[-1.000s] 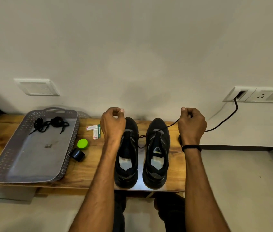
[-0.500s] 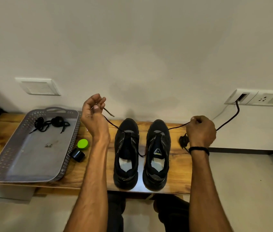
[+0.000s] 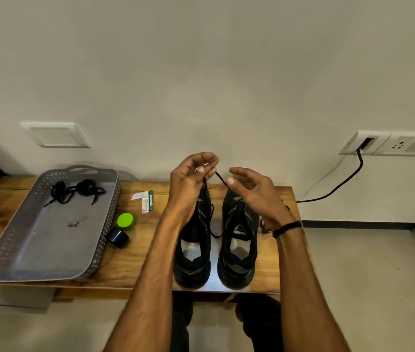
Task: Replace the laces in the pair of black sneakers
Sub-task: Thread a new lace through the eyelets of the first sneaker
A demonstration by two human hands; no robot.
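Observation:
Two black sneakers stand side by side on the wooden bench (image 3: 135,265), the left sneaker (image 3: 193,252) and the right sneaker (image 3: 238,250), toes to the wall. A thin black lace (image 3: 220,180) rises from the shoes. My left hand (image 3: 191,181) pinches it above the left toe. My right hand (image 3: 254,194) hovers over the right toe with relaxed, spread fingers, and the lace passes by its thumb. A slack loop of the lace (image 3: 212,224) hangs between the shoes.
A grey perforated tray (image 3: 48,240) at the left holds a bundle of black laces (image 3: 74,191). Beside it lie a green cap (image 3: 125,221), a small black cylinder (image 3: 118,238) and small boxes (image 3: 144,199). A black cable (image 3: 341,184) runs from the wall socket (image 3: 365,144).
Both hands have come together above the toes from a wide, stretched-lace spread. My right hand has loosened from a fist to relaxed fingers. The lace has gone slack.

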